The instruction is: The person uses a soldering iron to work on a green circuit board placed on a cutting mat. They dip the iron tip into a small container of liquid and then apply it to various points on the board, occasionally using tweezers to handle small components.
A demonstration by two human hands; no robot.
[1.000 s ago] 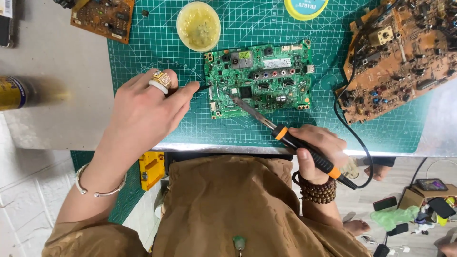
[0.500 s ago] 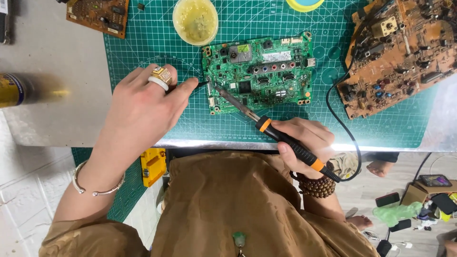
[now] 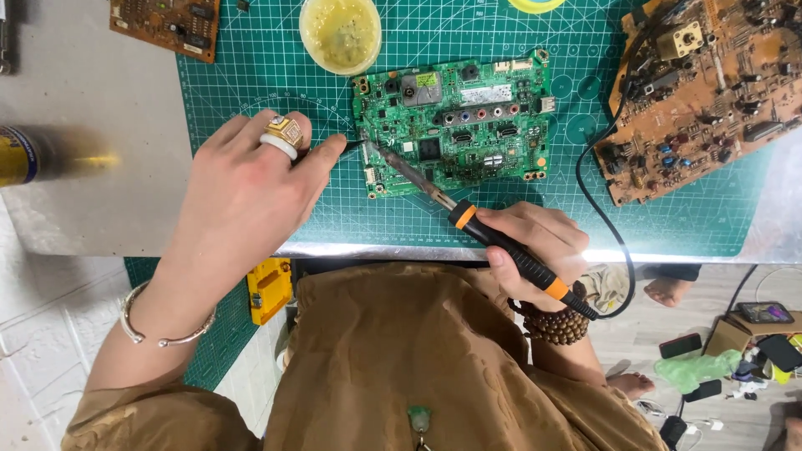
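A green circuit board (image 3: 468, 125) lies on the green cutting mat (image 3: 276, 75). My right hand (image 3: 535, 242) grips a soldering iron (image 3: 501, 242) with a black and orange handle; its metal tip touches the board's left edge. My left hand (image 3: 242, 192), with rings on two fingers, pinches a thin dark wire (image 3: 352, 144) that meets the iron's tip at that same edge. A silver bangle sits on my left wrist and a bead bracelet on my right.
A round tub of yellowish paste (image 3: 340, 33) stands behind the board. Brown circuit boards lie at the far right (image 3: 702, 92) and far left (image 3: 167, 25). A blurred yellow can (image 3: 25, 154) rests at the left. The iron's black cord (image 3: 601, 209) loops right.
The iron's tip has slid left across the green board to its left edge. My left hand's fingertips have closed in on the tip with the wire.
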